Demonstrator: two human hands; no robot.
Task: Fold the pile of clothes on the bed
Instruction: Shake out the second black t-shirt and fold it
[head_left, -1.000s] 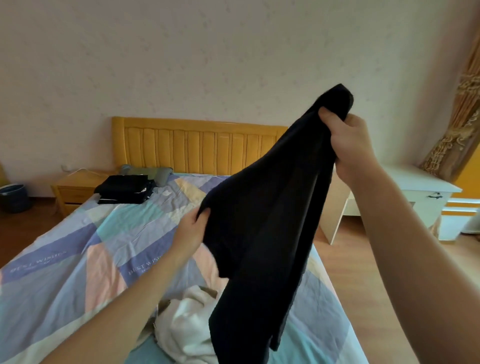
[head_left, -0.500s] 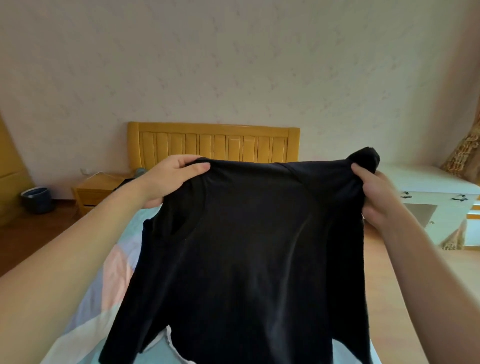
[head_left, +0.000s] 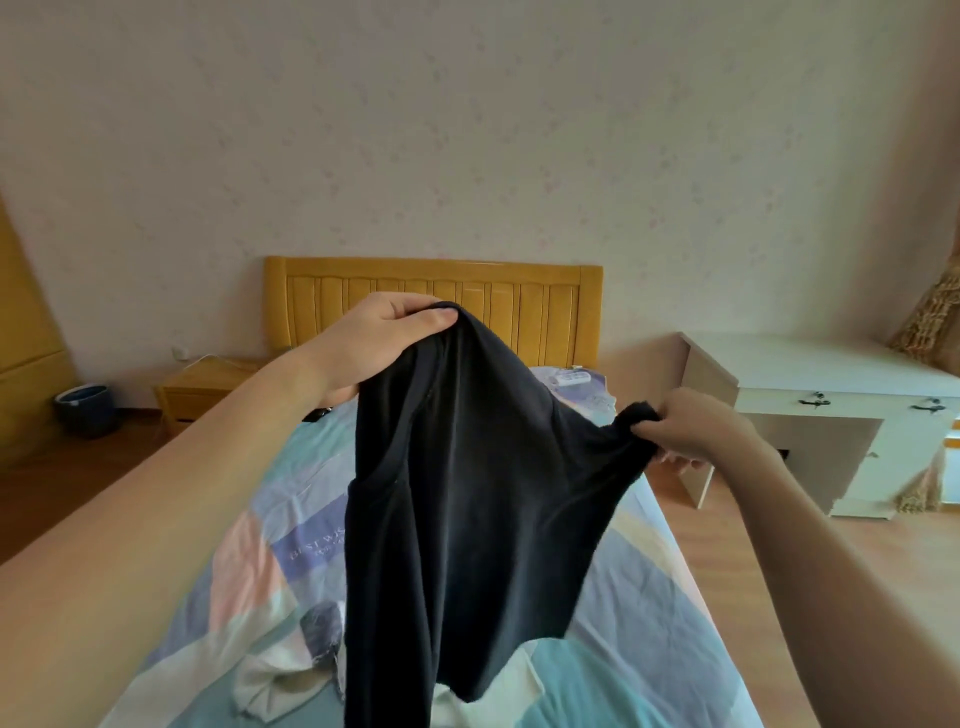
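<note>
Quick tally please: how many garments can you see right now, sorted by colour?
Black: 1, the black top, held up by left hand and right hand.
White: 1, the white garment crumpled on the bed.
Total: 2.

The shirt (head_left: 483, 499) held up in the air is plain black. The bed (head_left: 639, 587) under it wears a patchwork sheet of pale blue, lilac, peach and white blocks, one lilac block bearing white lettering. A white cloth (head_left: 270, 680) lies crumpled on it. The headboard (head_left: 545, 306) is honey-yellow wood with upright slats, and the nightstand (head_left: 202, 389) matches it. The desk (head_left: 810, 415) is white. The wall (head_left: 467, 130) is pale pink with faint flecks. The bin (head_left: 85, 415) is dark blue, the floor (head_left: 769, 561) light brown wood.
</note>
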